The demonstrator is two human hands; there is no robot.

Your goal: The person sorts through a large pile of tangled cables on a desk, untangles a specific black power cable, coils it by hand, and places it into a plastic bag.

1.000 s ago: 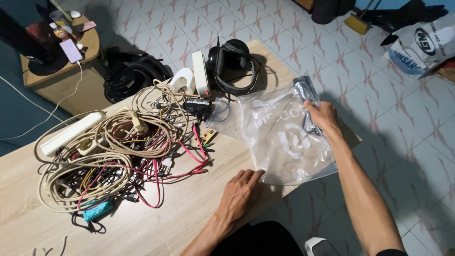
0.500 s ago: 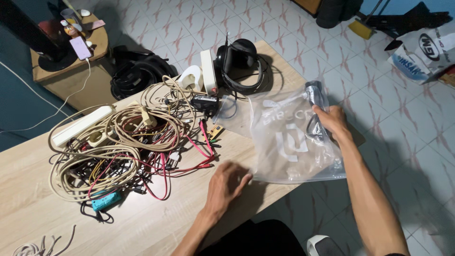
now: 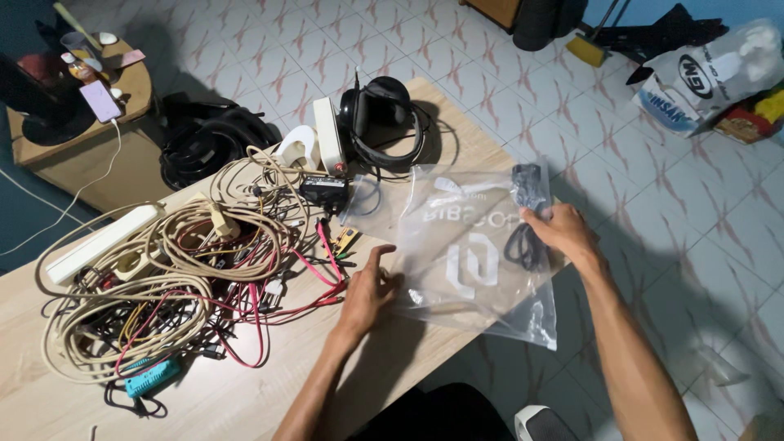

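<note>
We have the clear plastic bag (image 3: 478,269) lying flat across the right end of the worktop (image 3: 245,392), its lower corner hanging past the edge. Our right hand (image 3: 563,233) pinches the bag's right side with its fingers closed on the film, and through it on a dark coiled cable (image 3: 523,237) that sits inside, so the cable cannot slide about while the bag is handled. Our left hand (image 3: 367,290) rests at the bag's left edge, fingers (image 3: 377,260) loosely spread and touching the plastic, pressing it against the wood rather than gripping it (we cannot tell whether the thumb is tucked under the film). Held from both sides like this, the bag stays stretched and flat.

To the left lies a large tangle of beige and red cables (image 3: 171,282) with a white power strip (image 3: 98,243) along its far side and a small teal connector (image 3: 151,376) at its near edge. Black headphones (image 3: 384,114) lie at the far end of the worktop, just beyond the bag.
</note>
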